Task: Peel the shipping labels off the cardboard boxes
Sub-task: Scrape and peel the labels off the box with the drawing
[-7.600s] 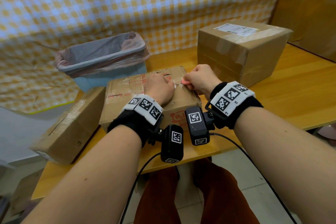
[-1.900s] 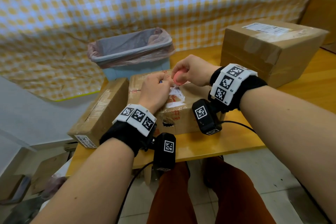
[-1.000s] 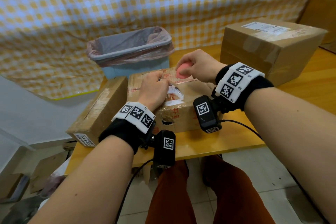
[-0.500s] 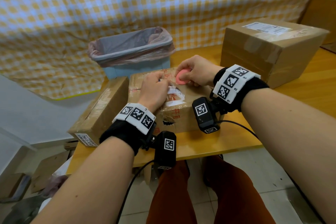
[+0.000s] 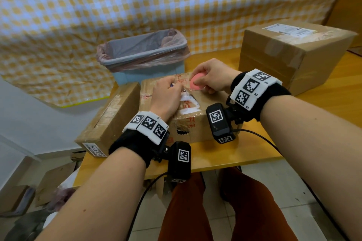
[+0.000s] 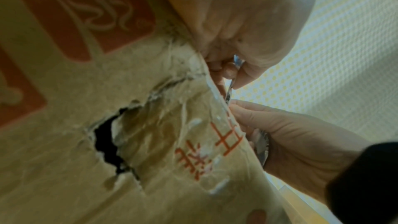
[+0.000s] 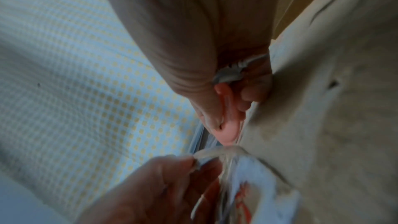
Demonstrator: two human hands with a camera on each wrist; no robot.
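A dented cardboard box (image 5: 195, 129) with red print and a torn hole (image 6: 107, 144) lies in front of me on the table. A torn white label remnant (image 5: 189, 104) sticks to its top. My left hand (image 5: 177, 89) pinches a thin, lifted strip of the label's clear film (image 6: 228, 91) (image 7: 207, 157). My right hand (image 5: 207, 82) grips a pink scraper (image 5: 196, 84) (image 7: 228, 129), whose edge sits at the strip's base on the box top. A crumpled white scrap (image 7: 233, 72) is tucked in the right palm.
A flat cardboard box (image 5: 111, 117) leans against the left side. A large taped box (image 5: 293, 58) with a white shipping label (image 5: 288, 30) stands at the right rear. A lined blue bin (image 5: 145, 55) is behind. The table's front edge (image 5: 195, 166) is near my knees.
My right hand with the pink scraper has come down from farther back to the label edge beside my left fingers. The left hand keeps its pinch on the lifted strip.
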